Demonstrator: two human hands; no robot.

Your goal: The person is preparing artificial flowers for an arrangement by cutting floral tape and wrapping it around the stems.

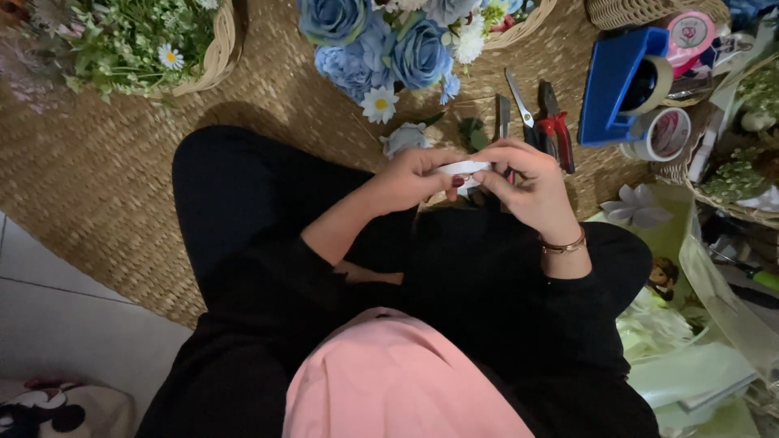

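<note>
Both hands, left hand [410,180] & right hand [527,182], pinch shut on thin white strip [464,168] over woven mat [97,186].

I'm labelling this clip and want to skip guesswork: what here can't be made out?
Head view only:
- White strip: its ends are covered by the left hand and right hand, so its length and each grip are unclear.
- Scissors and red-handled pliers: lower parts hidden behind the right hand.
- Blue tape dispenser: too dark to see inside.
- Flower basket: cut off by the top edge.
</note>
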